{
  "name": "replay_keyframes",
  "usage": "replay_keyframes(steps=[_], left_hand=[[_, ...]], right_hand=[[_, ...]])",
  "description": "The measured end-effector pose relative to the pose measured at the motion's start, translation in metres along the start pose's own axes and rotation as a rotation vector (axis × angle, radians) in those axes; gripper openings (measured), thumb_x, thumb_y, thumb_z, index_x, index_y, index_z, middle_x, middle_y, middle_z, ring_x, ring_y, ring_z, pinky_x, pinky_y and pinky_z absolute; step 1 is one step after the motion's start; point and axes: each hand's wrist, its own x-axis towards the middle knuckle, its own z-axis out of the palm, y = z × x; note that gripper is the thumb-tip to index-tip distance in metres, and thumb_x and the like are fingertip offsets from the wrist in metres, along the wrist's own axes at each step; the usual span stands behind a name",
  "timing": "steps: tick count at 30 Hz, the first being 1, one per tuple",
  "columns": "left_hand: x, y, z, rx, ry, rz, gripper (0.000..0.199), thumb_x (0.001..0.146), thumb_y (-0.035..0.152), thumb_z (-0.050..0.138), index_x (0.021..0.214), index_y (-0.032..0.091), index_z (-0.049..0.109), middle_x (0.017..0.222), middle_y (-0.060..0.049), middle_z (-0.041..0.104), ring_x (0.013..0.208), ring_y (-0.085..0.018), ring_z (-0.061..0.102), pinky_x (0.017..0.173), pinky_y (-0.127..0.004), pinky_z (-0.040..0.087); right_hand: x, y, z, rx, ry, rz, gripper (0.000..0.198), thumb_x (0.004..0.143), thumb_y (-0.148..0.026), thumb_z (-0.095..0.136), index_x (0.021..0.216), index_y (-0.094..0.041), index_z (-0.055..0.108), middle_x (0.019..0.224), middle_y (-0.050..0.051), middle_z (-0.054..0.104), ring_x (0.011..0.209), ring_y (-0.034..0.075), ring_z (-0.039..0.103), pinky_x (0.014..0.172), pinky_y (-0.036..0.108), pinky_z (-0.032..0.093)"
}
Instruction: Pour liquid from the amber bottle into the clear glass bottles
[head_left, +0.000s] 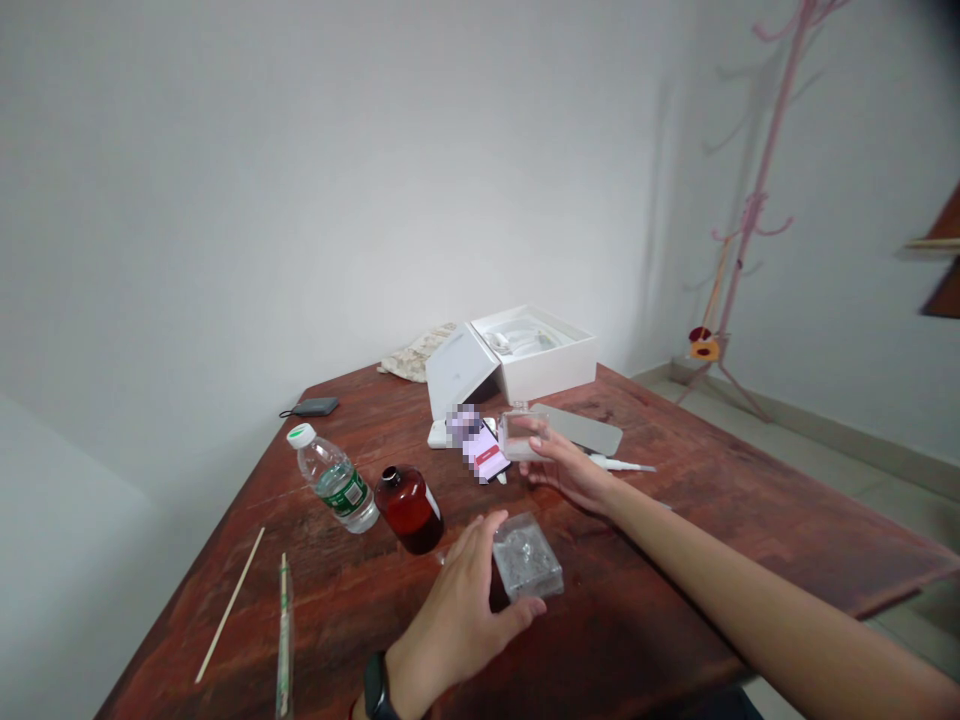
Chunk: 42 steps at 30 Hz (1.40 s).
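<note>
My right hand [566,465] is closed around a small clear square bottle [517,437] with a short neck, held upright above the table. My left hand [469,590] is low at the front, fingers and thumb spread apart. Just right of it sits a clear square plastic box [529,560], close to the fingertips and thumb; whether they touch it is unclear. An uncapped brown bottle [409,508], partly filled with liquid, stands to the left of that hand. A white piece with a thin tube [621,464] lies beyond my right wrist.
A capped water bottle [337,485] stands left of the brown bottle. A thin wooden stick [231,605] and wrapped chopsticks [284,630] lie front left. Behind are a phone [487,460], a grey flat case [589,430], an open white box [551,375] and a power bank [315,407].
</note>
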Motion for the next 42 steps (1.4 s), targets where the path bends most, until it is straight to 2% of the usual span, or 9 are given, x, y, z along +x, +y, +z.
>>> replay_keyframes(steps=[20, 31, 42], left_hand=[[-0.0003, -0.0014, 0.0009, 0.015, 0.005, 0.004, 0.096, 0.092, 0.046, 0.077, 0.169, 0.014, 0.030, 0.174, -0.018, 0.034, 0.162, -0.039, 0.029, 0.133, -0.059, 0.025], [-0.0001, -0.0011, 0.0019, 0.005, 0.028, 0.021, 0.096, 0.091, 0.044, 0.078, 0.169, 0.013, 0.031, 0.174, -0.019, 0.035, 0.162, -0.039, 0.031, 0.134, -0.059, 0.025], [-0.0021, -0.0035, 0.0023, 0.012, 0.018, 0.037, 0.096, 0.094, 0.051, 0.075, 0.169, 0.013, 0.029, 0.174, -0.019, 0.035, 0.162, -0.038, 0.031, 0.133, -0.059, 0.026]], right_hand=[[-0.0009, -0.0009, 0.0026, -0.004, 0.001, -0.003, 0.062, 0.076, -0.048, 0.093, 0.127, -0.031, 0.064, 0.103, 0.001, 0.080, 0.070, 0.013, 0.068, 0.060, 0.023, 0.053], [-0.0017, -0.0025, 0.0025, -0.008, -0.022, -0.002, 0.059, 0.079, -0.045, 0.091, 0.129, -0.032, 0.064, 0.107, 0.003, 0.081, 0.070, 0.014, 0.068, 0.061, 0.024, 0.053], [-0.0022, -0.0013, 0.0030, -0.015, -0.038, -0.004, 0.059, 0.079, -0.048, 0.091, 0.129, -0.031, 0.064, 0.106, 0.002, 0.081, 0.072, 0.013, 0.068, 0.063, 0.024, 0.053]])
